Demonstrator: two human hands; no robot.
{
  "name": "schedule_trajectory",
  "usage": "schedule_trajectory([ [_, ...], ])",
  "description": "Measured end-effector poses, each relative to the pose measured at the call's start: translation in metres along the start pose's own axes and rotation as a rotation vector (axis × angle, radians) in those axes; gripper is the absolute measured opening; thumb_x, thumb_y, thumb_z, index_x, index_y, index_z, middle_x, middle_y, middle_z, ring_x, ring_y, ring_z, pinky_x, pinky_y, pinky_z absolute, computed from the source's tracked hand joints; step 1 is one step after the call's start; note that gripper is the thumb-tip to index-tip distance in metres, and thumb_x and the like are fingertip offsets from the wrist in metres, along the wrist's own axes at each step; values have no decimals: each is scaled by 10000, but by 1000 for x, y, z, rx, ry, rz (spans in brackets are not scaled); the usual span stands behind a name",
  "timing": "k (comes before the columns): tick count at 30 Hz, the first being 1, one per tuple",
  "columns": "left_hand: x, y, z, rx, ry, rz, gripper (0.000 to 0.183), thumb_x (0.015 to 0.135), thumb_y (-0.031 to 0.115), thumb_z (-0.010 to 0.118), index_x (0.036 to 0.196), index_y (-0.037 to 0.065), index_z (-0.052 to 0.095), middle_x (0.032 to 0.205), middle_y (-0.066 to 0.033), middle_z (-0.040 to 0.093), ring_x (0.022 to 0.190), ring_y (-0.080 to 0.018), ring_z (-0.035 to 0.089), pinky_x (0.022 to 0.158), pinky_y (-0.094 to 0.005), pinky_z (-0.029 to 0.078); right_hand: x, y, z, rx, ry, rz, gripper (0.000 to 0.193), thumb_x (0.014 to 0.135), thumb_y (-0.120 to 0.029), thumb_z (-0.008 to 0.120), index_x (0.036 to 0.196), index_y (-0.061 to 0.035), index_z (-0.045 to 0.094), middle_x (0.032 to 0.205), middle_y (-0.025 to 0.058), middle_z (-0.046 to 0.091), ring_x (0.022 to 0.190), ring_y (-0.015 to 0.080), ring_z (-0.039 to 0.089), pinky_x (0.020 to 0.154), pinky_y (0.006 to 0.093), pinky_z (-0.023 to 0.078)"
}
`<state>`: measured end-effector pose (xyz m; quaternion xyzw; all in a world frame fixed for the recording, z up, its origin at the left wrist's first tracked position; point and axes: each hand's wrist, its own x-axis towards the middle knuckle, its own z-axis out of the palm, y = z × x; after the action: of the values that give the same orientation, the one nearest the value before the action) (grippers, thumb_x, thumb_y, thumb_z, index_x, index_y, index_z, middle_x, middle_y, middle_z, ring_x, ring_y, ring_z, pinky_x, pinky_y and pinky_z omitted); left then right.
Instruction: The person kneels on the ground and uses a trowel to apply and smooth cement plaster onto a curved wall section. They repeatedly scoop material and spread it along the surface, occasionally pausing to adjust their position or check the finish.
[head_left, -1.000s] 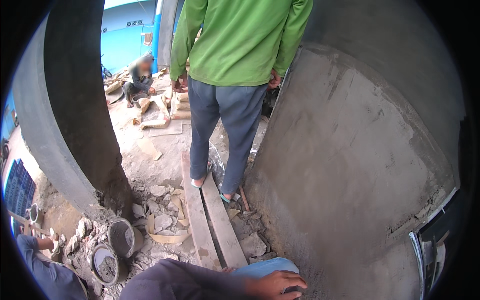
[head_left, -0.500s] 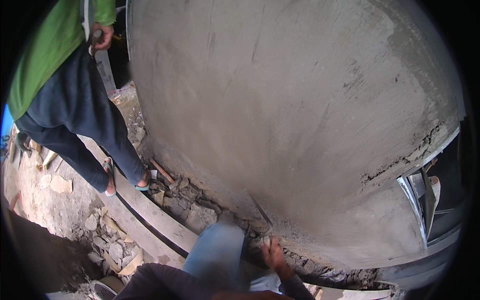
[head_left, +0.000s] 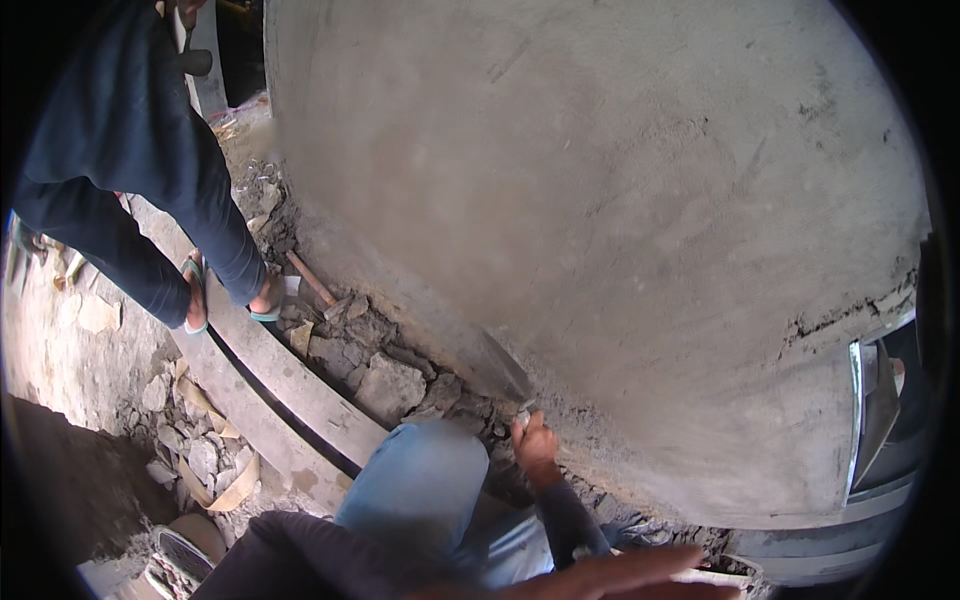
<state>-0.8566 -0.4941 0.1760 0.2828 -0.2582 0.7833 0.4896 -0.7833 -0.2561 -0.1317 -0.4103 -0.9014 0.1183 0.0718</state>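
Low on the grey plastered wall (head_left: pixel 620 250), my right hand (head_left: pixel 537 447) grips the handle of a trowel (head_left: pixel 507 368). Its narrow blade points up and left, lying along the wall's lower edge. My left hand (head_left: pixel 635 572) shows at the bottom of the picture, its fingers stretched out to the right and nothing visible in it; it is slightly blurred. Between my arms and the rubble rises my knee in light blue jeans (head_left: pixel 425 475).
A co-worker in dark trousers (head_left: pixel 130 130) and flip-flops stands on long planks (head_left: pixel 290 385) at the left. Broken rubble (head_left: pixel 390 388) and a brown stick (head_left: pixel 311 278) line the wall's foot. A round container (head_left: pixel 180 560) stands lower left; a metal-edged opening (head_left: pixel 860 420) is at right.
The whole view has shifted, so the scene sits higher. The trowel's blade now shows broader against the wall. My left hand has come further into view, with fingers extended.
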Motion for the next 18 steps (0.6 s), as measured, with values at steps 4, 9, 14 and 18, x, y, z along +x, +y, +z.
schedule_trajectory([
  [4,5,-12,-15,506,215,-92,967,902,560,701,1564,-39,331,1453,-284,568,1265,-367,615,1010,-474,547,-8,-2,-14,142,98,-77,335,1023,-325,645,1053,-5,549,737,317,670,725,552,676,638,600,540],
  [9,9,-37,-50,1060,21,-218,440,1066,136,612,1443,-36,464,1276,-202,709,810,-153,705,696,-330,566,-26,-12,2,215,324,-143,397,1010,-378,650,1080,2,560,770,317,692,730,562,674,669,628,543],
  [14,-31,-24,-96,1830,-218,-591,372,1028,165,660,1390,95,608,935,-65,725,708,-170,656,587,-356,484,-44,-11,23,-149,-88,162,505,1044,-437,561,1258,20,574,898,344,711,869,562,692,804,657,539],
  [18,-41,-38,-122,1562,-181,-36,404,975,163,704,1362,95,613,817,-66,653,657,-235,636,570,-400,490,-30,4,13,51,30,7,477,1036,-392,589,1268,23,550,896,345,705,863,565,688,757,636,545],
])
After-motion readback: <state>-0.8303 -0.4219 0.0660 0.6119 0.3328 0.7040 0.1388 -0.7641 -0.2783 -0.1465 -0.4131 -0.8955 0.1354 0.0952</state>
